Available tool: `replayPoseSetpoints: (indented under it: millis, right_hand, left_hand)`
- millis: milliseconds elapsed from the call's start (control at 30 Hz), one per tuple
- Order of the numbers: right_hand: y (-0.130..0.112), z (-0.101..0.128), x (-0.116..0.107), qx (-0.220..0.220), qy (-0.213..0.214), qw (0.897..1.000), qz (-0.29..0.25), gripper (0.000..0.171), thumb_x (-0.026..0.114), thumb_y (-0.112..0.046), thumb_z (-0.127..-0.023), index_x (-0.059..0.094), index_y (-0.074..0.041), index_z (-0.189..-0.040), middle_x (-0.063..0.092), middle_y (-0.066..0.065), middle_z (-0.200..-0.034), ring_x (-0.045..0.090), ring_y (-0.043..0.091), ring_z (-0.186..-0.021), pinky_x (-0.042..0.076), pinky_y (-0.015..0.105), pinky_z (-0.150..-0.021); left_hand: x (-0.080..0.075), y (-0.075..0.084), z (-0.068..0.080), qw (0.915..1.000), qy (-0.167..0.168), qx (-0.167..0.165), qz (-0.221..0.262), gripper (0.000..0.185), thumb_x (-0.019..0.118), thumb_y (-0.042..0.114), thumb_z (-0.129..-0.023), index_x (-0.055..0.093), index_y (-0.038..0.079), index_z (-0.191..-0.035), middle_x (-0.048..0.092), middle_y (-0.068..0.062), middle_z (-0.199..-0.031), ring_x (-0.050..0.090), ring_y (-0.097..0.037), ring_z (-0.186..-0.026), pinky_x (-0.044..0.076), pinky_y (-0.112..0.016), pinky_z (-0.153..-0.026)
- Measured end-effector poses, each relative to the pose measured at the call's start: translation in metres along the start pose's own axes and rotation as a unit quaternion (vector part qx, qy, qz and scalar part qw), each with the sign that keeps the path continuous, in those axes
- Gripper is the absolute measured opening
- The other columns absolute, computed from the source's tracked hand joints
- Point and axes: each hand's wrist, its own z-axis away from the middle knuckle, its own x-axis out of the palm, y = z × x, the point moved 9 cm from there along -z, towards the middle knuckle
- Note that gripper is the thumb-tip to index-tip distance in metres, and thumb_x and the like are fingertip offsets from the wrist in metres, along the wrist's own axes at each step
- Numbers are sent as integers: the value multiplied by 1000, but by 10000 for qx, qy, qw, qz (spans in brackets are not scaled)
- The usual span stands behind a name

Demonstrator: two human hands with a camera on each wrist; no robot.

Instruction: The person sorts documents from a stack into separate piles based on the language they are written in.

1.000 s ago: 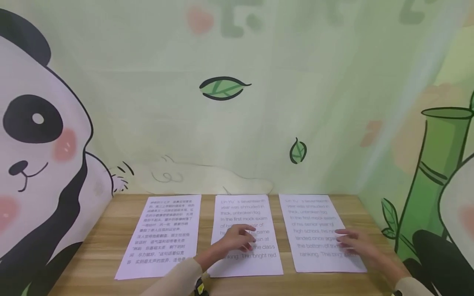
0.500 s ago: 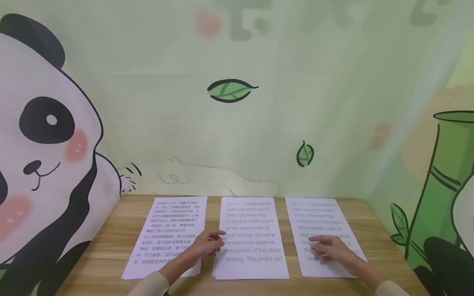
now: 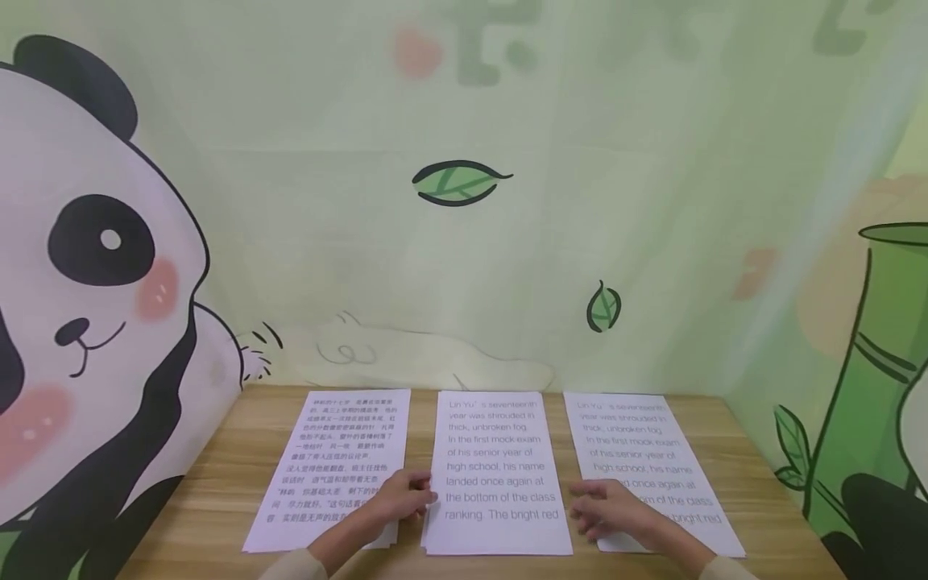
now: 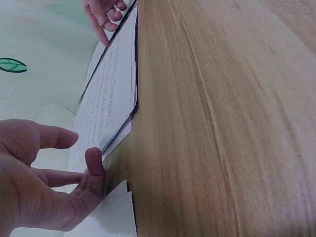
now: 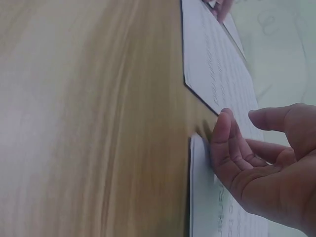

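Three stacks of printed paper lie in a row. The middle stack [image 3: 500, 536] carries large English text, and its layered edges show in the left wrist view. My left hand [image 3: 395, 499] is at its left edge, fingers loosely bent and spread, fingertips right at the paper. My right hand [image 3: 609, 509] hovers over the gap by its right edge, overlapping the right stack [image 3: 638, 451], also in English. In the right wrist view, the right hand [image 5: 271, 177] has its thumb apart from the fingers, with nothing between them. The left stack [image 3: 326, 467], in Chinese characters, is partly covered by my left hand.
The stacks rest on a wood-grain table [image 3: 210, 467]. Behind it hangs a pale green cloth backdrop [image 3: 326, 217] with a printed panda [image 3: 109, 322] on the left and bamboo [image 3: 863, 387] on the right.
My left hand has moved left off the middle stack to its left edge. My right hand has moved left from the right stack toward the middle one. The head view has shifted slightly.
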Motion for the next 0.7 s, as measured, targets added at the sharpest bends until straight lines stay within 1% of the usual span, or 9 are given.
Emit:
replayPoseSetpoints:
  millis: [133, 367, 533, 633, 700]
  right_hand:
    - [2, 0, 9, 133, -58, 9998, 106, 63, 57, -13, -97, 35, 20, -146, 72, 10, -103, 69, 15, -81, 63, 33, -74]
    - [-1, -2, 15, 246, -101, 9993, 246, 59, 58, -16, -99, 41, 15, -146, 72, 7, -101, 69, 15, -81, 62, 32, -73]
    - [-5, -1, 18, 370, 7, 9988, 305, 58, 58, -16, -100, 41, 13, -147, 71, 8, -101, 69, 15, -80, 62, 32, -73]
    - [-10, 0, 19, 309, 4, 9991, 285, 58, 57, -15, -100, 40, 14, -147, 71, 9, -101, 68, 15, -79, 62, 32, -72]
    - [-13, 1, 20, 195, -20, 9995, 259, 58, 57, -14, -100, 40, 15, -147, 70, 10, -102, 68, 15, -78, 62, 33, -71]
  left_hand:
    - [4, -1, 0, 9999, -104, -31, -34, 59, 67, 10, -91, 49, -12, -143, 62, -10, -109, 64, -15, -77, 56, -26, -66]
    - [6, 0, 1, 9999, -104, -1, -76, 58, 67, 11, -91, 51, -9, -143, 63, -10, -109, 64, -14, -77, 54, -26, -66]
    - [5, 2, 2, 9999, -130, 24, -73, 52, 67, 11, -91, 56, -6, -140, 62, -9, -106, 63, -14, -77, 53, -24, -65]
    - [3, 1, 2, 9999, -71, 50, -61, 54, 67, 11, -91, 55, -5, -141, 63, -9, -107, 63, -14, -76, 53, -25, -64]
    - [1, 2, 3, 9999, -18, 120, -21, 58, 68, 10, -91, 51, -6, -144, 64, -10, -109, 64, -14, -76, 54, -26, -64]
